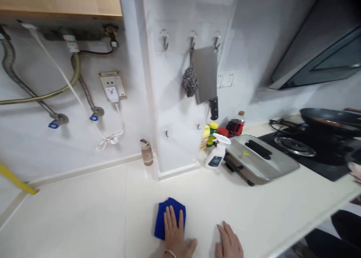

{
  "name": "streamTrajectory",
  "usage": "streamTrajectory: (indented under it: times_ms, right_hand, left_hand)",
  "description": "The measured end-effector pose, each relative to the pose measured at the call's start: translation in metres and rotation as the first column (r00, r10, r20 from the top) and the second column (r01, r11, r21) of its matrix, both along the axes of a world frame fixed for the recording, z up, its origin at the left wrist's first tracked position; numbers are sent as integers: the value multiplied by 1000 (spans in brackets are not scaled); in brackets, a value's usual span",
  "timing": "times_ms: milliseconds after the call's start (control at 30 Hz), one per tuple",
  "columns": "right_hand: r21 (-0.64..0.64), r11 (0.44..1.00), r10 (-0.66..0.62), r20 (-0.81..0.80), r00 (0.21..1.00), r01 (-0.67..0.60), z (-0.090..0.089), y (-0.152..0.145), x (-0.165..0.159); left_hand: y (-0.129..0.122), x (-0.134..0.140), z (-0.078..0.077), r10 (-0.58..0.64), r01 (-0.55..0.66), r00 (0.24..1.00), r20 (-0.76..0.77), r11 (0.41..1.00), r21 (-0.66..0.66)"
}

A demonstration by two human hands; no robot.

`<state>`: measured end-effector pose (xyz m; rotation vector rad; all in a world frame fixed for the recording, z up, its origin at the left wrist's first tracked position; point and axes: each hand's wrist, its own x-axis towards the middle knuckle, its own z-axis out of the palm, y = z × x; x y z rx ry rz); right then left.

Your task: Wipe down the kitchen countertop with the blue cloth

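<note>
A folded blue cloth (161, 223) lies on the white countertop (98, 205). My left hand (175, 231) rests flat on it, fingers stretched out and slightly spread, with a light band around the wrist. To the right, my right hand (229, 241) touches the bare counter; it holds nothing, and its fingers point forward and slightly left. The lower part of this hand is cut off by the frame's bottom edge.
A white spray bottle (216, 154) and a lidded electric pan (261, 156) stand right of the wall column (177, 153). A brown bottle (147, 153) stands left of it. A cleaver (205, 76) and scrubber (190, 81) hang above. Farther right are a stove (318, 164) and wok (332, 117).
</note>
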<state>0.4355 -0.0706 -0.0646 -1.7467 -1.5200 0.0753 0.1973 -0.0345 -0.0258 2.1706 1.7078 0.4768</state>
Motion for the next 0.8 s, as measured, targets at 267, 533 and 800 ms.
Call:
streamTrajectory:
  times_ms: [267,533,800]
  right_hand:
    - [45,998,46,-227,973,-37,29,-2,-2]
    - [-93,934,357,285,889,-345,68,22,-101]
    - [-264,885,461,397,794,-383,57,14,-63]
  left_hand:
    - [-21,36,26,-359,370,909,210,929,-17]
    - [-36,-102,19,212,-223,972,99,968,116]
    - [-40,-135,-6,503,-474,851,-155,860,187]
